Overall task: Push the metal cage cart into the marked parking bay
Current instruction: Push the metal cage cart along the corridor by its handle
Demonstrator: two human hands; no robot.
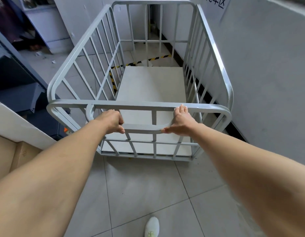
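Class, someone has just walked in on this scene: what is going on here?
A person is steering an empty metal cage cart toward a corner. Both hands grip the curved handle bar at its near end: the left hand on the left, the right hand on the right. Yellow-and-black floor tape shows through the bars ahead, and the cart runs close beside the wall on the right.

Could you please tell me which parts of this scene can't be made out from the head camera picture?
- Wheels of the cage cart: hidden beneath its floor panel.
- Yellow-black floor tape: only short stretches show through the bars, so the bay's full outline is unclear.
- Wall sign: cut off by the top edge, unreadable.
- Palm sides of the left hand and right hand: wrapped around the handle bar.
- Shoe: cropped by the bottom edge.
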